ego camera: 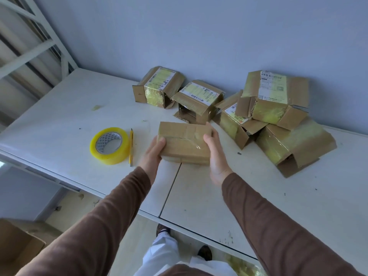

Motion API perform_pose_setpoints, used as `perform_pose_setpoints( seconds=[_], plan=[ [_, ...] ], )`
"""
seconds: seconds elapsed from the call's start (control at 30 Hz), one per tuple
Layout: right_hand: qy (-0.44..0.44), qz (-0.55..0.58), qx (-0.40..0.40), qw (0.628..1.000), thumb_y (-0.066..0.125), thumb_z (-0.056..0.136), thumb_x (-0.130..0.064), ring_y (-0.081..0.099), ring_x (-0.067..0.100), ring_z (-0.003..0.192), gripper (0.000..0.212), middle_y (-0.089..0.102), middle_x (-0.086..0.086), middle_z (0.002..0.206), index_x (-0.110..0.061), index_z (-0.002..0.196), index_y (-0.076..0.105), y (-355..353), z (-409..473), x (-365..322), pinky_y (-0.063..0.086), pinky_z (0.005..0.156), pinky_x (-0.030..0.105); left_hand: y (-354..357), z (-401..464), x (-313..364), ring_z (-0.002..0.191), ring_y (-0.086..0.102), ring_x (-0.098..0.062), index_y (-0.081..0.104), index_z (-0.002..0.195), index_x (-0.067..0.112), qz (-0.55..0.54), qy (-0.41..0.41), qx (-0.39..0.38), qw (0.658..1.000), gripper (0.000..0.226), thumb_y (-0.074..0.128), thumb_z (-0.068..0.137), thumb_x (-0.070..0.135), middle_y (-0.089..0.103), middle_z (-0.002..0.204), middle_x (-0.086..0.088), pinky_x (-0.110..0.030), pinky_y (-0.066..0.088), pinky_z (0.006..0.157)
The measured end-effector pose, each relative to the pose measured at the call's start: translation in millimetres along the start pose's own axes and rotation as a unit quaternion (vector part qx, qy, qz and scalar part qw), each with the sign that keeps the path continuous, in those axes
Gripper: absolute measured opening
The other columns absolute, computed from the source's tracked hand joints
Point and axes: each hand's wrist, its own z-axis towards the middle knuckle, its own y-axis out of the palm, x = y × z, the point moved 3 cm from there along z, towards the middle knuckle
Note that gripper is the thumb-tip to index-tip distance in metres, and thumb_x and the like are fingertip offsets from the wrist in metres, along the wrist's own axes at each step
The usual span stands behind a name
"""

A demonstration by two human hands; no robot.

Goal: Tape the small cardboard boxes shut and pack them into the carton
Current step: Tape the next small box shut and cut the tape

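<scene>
From the head view, a small taped cardboard box (185, 143) sits between both hands over the white worktop (219, 196), the left hand (153, 154) curled round its left end and the right hand (216, 154) round its right end, each grip closed on it. Left of it lie a yellow tape roll (109, 145) and, just beside that, a yellow pencil (131, 146). Behind, against the wall, several opened boxes (274, 100) lie piled, and an open carton (18, 250) stands on the floor at lower left.
</scene>
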Motion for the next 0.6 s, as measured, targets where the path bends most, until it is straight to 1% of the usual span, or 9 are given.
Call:
perform_pose_setpoints(
  seconds=[0.07, 0.1, 0.2, 0.27, 0.33, 0.37, 0.47, 0.53, 0.6],
  plan=[
    [-0.040, -0.010, 0.004, 0.999, 0.053, 0.091, -0.040, 0.044, 0.002, 0.139, 0.043, 0.049, -0.011, 0.152, -0.027, 0.131, 0.061, -20.3, -4.0, -6.2, 0.035, 0.118, 0.029, 1.5, -9.4, -5.2, 0.134, 0.052, -0.009, 0.044, 0.151, 0.022, 0.074, 0.045, -0.082, 0.993, 0.056, 0.053, 0.098, 0.035, 0.059, 0.144, 0.007, -0.024, 0.042, 0.109],
    [-0.064, -0.023, 0.010, 0.998, 0.052, 0.093, -0.040, 0.042, 0.000, 0.140, 0.038, 0.048, -0.014, 0.151, -0.023, 0.124, 0.066, -29.7, -8.9, -7.2, 0.033, 0.118, 0.029, 1.6, -11.3, -8.8, 0.138, 0.048, -0.008, 0.039, 0.155, 0.022, 0.100, 0.064, -0.101, 0.988, 0.062, 0.057, 0.097, 0.033, 0.054, 0.149, 0.008, -0.026, 0.040, 0.111],
    [-0.161, -0.138, 0.081, 0.974, 0.058, 0.093, -0.033, 0.042, 0.010, 0.139, 0.024, 0.052, -0.021, 0.136, -0.026, 0.112, 0.071, -46.5, -20.6, -0.9, 0.034, 0.117, 0.045, 0.4, -7.8, -17.6, 0.145, 0.040, -0.009, 0.034, 0.157, 0.028, 0.213, 0.136, -0.098, 0.962, 0.073, 0.068, 0.093, 0.017, 0.046, 0.155, 0.014, -0.036, 0.033, 0.119],
    [-0.226, -0.238, 0.121, 0.937, 0.063, 0.089, -0.021, 0.041, 0.017, 0.137, 0.033, 0.049, -0.015, 0.135, -0.027, 0.122, 0.065, -48.5, -25.4, 4.5, 0.034, 0.115, 0.048, 4.2, -5.8, -21.0, 0.139, 0.046, -0.003, 0.040, 0.153, 0.028, 0.267, 0.155, -0.086, 0.947, 0.075, 0.069, 0.090, 0.001, 0.051, 0.149, 0.017, -0.031, 0.036, 0.118],
    [-0.250, -0.319, 0.117, 0.907, 0.066, 0.088, -0.019, 0.034, 0.020, 0.140, 0.050, 0.043, -0.002, 0.145, -0.023, 0.137, 0.057, -48.4, -28.8, 10.2, 0.029, 0.119, 0.043, 6.9, -3.6, -23.1, 0.133, 0.050, -0.001, 0.048, 0.148, 0.026, 0.267, 0.137, -0.061, 0.952, 0.070, 0.065, 0.088, -0.007, 0.058, 0.141, 0.015, -0.030, 0.037, 0.117],
    [-0.237, -0.325, 0.109, 0.909, 0.068, 0.088, -0.022, 0.029, 0.018, 0.143, 0.057, 0.039, 0.000, 0.150, -0.023, 0.143, 0.052, -48.8, -30.5, 11.2, 0.027, 0.120, 0.037, 7.0, -3.6, -23.5, 0.132, 0.051, -0.001, 0.050, 0.146, 0.025, 0.263, 0.120, -0.042, 0.956, 0.070, 0.061, 0.087, -0.011, 0.059, 0.140, 0.014, -0.033, 0.037, 0.118],
    [-0.161, -0.262, 0.093, 0.947, 0.072, 0.090, -0.034, 0.026, 0.007, 0.145, 0.067, 0.037, -0.013, 0.151, -0.029, 0.149, 0.042, -54.3, -29.7, 4.0, 0.025, 0.118, 0.023, 12.7, -12.9, -20.4, 0.140, 0.043, -0.008, 0.050, 0.147, 0.026, 0.144, 0.046, 0.090, 0.984, 0.068, 0.049, 0.088, -0.010, 0.052, 0.146, 0.011, -0.038, 0.030, 0.122],
    [-0.087, -0.202, 0.106, 0.970, 0.069, 0.093, -0.035, 0.038, 0.005, 0.139, 0.054, 0.047, -0.014, 0.145, -0.029, 0.144, 0.049, -62.5, -20.2, -2.6, 0.031, 0.118, 0.028, 30.3, -30.7, -21.4, 0.139, 0.039, -0.011, 0.040, 0.152, 0.027, -0.023, -0.026, 0.187, 0.982, 0.058, 0.052, 0.098, 0.008, 0.044, 0.146, 0.009, -0.032, 0.029, 0.115],
    [-0.018, -0.165, 0.109, 0.980, 0.068, 0.095, -0.029, 0.052, 0.009, 0.129, 0.035, 0.059, -0.008, 0.135, -0.025, 0.129, 0.062, -65.6, -14.0, -3.8, 0.041, 0.114, 0.035, 59.8, -44.1, -23.5, 0.133, 0.038, -0.008, 0.026, 0.158, 0.028, -0.114, -0.079, 0.157, 0.978, 0.067, 0.059, 0.099, 0.027, 0.040, 0.145, 0.007, -0.027, 0.027, 0.107]
  ],
)
